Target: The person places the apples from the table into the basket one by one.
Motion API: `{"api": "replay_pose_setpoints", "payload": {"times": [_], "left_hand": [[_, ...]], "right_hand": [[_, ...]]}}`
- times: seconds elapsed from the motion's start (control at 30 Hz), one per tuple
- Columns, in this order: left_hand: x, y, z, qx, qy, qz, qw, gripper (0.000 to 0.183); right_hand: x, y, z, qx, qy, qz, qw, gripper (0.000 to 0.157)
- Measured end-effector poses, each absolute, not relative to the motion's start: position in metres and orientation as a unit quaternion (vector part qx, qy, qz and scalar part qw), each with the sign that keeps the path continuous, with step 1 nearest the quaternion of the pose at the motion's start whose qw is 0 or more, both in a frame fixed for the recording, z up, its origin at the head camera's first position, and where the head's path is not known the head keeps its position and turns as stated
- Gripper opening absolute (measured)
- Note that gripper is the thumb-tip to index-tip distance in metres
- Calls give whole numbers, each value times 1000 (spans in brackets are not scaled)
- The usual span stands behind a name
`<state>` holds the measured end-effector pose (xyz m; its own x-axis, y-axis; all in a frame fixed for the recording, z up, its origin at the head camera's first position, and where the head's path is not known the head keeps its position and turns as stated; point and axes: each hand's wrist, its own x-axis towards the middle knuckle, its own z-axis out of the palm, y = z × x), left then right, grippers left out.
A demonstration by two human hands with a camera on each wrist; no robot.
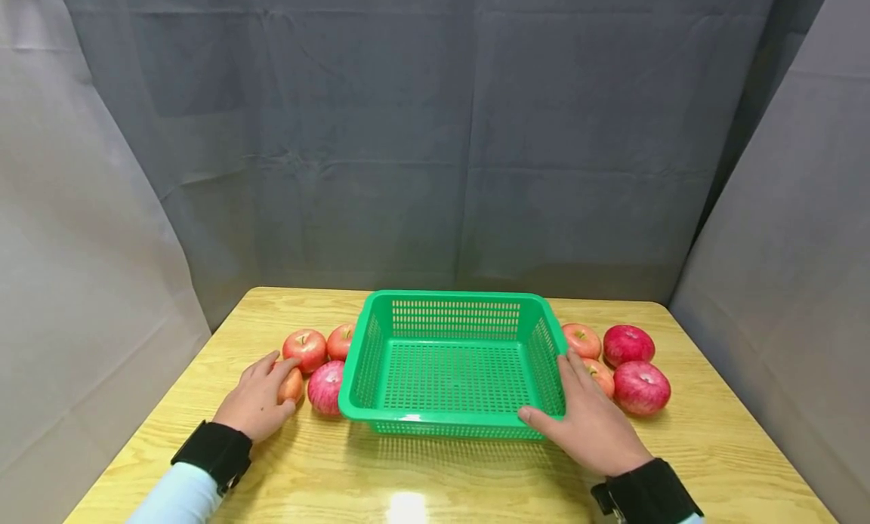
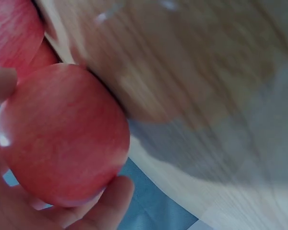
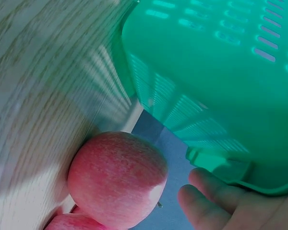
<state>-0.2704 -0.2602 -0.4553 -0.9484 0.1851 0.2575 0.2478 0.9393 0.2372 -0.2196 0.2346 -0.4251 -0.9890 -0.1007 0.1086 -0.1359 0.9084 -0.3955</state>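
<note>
On the left side of the table, my left hand [image 1: 254,403] curls round an orange-red apple [image 1: 291,386]. Thumb and fingers lie on opposite sides of this apple [image 2: 65,136] in the left wrist view. Beside it sit a striped pink apple [image 1: 326,388] and a red apple [image 1: 305,349]. A green plastic basket [image 1: 455,417] with slotted walls stands mid-table, nothing inside. My right hand [image 1: 598,426] lies at its right front corner, fingers extended along the right rim, thumb over the front rim. Near those fingertips is a pinkish apple [image 3: 117,179].
Right of the basket several apples cluster, among them a dark red apple [image 1: 628,345] and a large pink apple [image 1: 641,388]. Another apple [image 1: 340,341] is partly hidden behind the basket's left side. Grey cloth [image 1: 435,146] hangs behind the wooden table [image 1: 448,482].
</note>
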Motion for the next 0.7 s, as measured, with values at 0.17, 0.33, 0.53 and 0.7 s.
{"api": "replay_pose_setpoints", "payload": {"times": [0.17, 0.33, 0.53, 0.7], "left_hand": [[-273, -261, -455, -115, -978, -129, 120, 62], [-271, -265, -454, -111, -979, -124, 117, 64], [-272, -265, -449, -104, -982, -123, 99, 64], [-277, -261, -439, -112, -983, -115, 85, 63]], "right_hand": [[-219, 234, -424, 59, -976, 204, 44, 121], [-221, 231, -425, 63, -976, 203, 46, 121], [-221, 232, -424, 64, -975, 206, 49, 121], [-218, 235, -424, 57, -976, 205, 47, 122]]}}
